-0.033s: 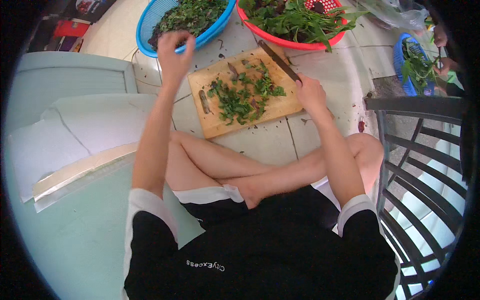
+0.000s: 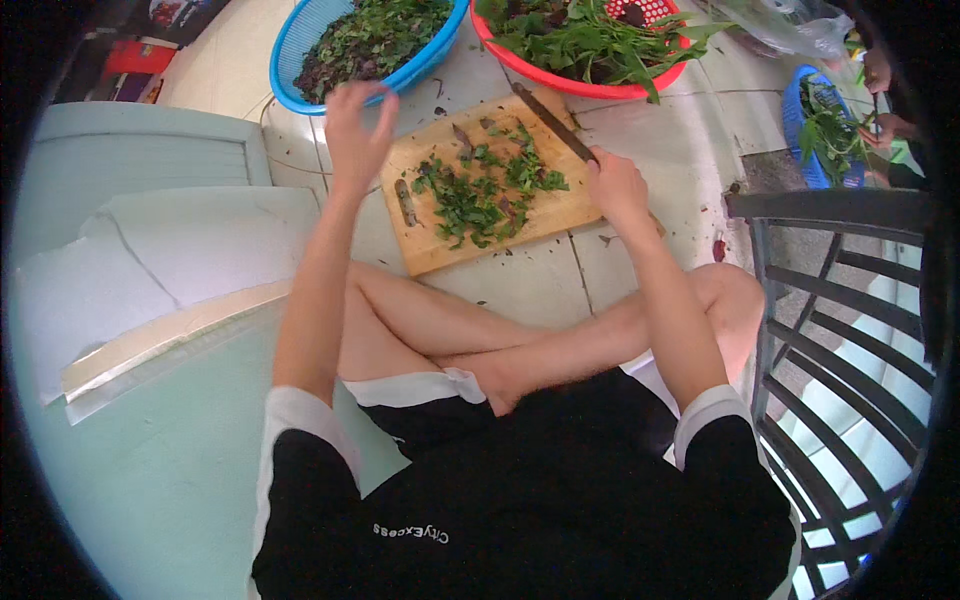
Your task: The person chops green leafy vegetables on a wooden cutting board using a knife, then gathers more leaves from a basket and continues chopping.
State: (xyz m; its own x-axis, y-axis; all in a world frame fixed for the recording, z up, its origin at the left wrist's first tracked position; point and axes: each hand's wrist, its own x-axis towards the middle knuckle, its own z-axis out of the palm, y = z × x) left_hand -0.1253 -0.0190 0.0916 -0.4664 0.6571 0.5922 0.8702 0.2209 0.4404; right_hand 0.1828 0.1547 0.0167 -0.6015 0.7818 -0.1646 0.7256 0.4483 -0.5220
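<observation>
The right hand (image 2: 617,187) is closed around the handle of a knife (image 2: 553,122) at the right edge of a wooden board (image 2: 560,212). The blade runs up and left from the fist, its long axis slanting toward the red basket (image 2: 520,68), the tip near the board's top edge. The left hand (image 2: 355,130) hangs above the floor just left of the board, below the rim of the blue basket (image 2: 296,40); its fingers (image 2: 384,112) are curled loosely and hold nothing that can be seen.

Chopped greens (image 2: 480,192) lie in a loose heap across the board's middle, left of and below the blade. The board sits on the tiled floor (image 2: 540,280), tilted so its long side rises to the right. Both baskets, full of leaves, crowd its top edge. Bare tile lies between the board and the crossed legs. A dark metal rack (image 2: 830,300) stands at right, and another person's hands (image 2: 880,75) work at a small blue basket (image 2: 800,120) beyond it.
</observation>
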